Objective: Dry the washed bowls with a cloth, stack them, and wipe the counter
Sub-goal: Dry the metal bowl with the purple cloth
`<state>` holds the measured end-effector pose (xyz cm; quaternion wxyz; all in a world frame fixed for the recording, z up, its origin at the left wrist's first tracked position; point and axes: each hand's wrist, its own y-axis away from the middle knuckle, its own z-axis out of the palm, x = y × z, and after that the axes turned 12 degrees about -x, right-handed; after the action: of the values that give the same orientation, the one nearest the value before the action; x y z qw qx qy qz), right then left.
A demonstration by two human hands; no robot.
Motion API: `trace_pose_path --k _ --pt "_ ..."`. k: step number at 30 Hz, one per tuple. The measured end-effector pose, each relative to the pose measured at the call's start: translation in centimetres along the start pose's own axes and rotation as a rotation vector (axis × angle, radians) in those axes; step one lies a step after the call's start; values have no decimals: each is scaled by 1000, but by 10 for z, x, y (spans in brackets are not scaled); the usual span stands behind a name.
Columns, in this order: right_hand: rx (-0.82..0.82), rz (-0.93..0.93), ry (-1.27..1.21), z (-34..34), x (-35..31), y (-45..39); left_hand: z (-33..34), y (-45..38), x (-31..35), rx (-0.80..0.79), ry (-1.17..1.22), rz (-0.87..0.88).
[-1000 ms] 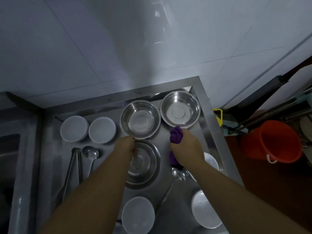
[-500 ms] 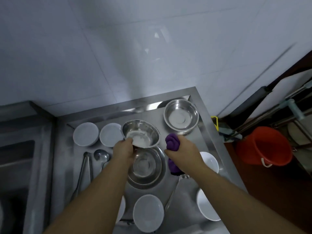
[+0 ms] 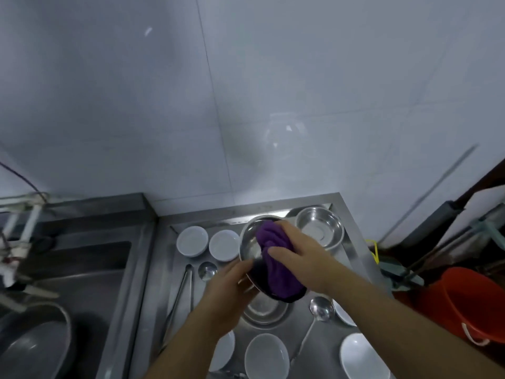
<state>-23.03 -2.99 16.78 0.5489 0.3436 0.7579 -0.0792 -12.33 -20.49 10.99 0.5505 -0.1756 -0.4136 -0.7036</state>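
My left hand (image 3: 232, 288) grips a steel bowl (image 3: 250, 247) by its near rim, lifted and tilted above the counter (image 3: 161, 269). My right hand (image 3: 303, 255) holds a purple cloth (image 3: 273, 258) and pushes it into that bowl. Directly below stands a second steel bowl (image 3: 263, 310). A third steel bowl (image 3: 319, 227) is at the back right corner. Two white bowls (image 3: 192, 240) (image 3: 224, 245) sit at the back left. More white bowls (image 3: 266, 356) (image 3: 363, 356) lie near the front edge.
Tongs (image 3: 181, 294) and a ladle (image 3: 207, 270) lie left of the hands; another ladle (image 3: 321, 310) lies to the right. A sink (image 3: 68, 269) with a dark pan (image 3: 32, 346) is on the left. An orange bucket (image 3: 470, 302) stands on the floor at right.
My left hand lifted the middle steel bowl off the counter and tilted it. My right hand brought the purple cloth into it. The view tipped upward.
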Motion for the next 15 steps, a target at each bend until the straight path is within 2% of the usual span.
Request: trace_pose_path --k 2,5,9,15 --pt "-87 -42 -18 -2 -17 9 19 18 6 -100 -44 38" --pt "-121 -112 79 -5 -29 22 43 37 9 -146 -61 94" --pt "-168 -147 378 -16 -31 40 67 56 8 -130 -52 169" --pt "-235 -218 631 -32 -22 58 100 67 -21 -85 -148 229"
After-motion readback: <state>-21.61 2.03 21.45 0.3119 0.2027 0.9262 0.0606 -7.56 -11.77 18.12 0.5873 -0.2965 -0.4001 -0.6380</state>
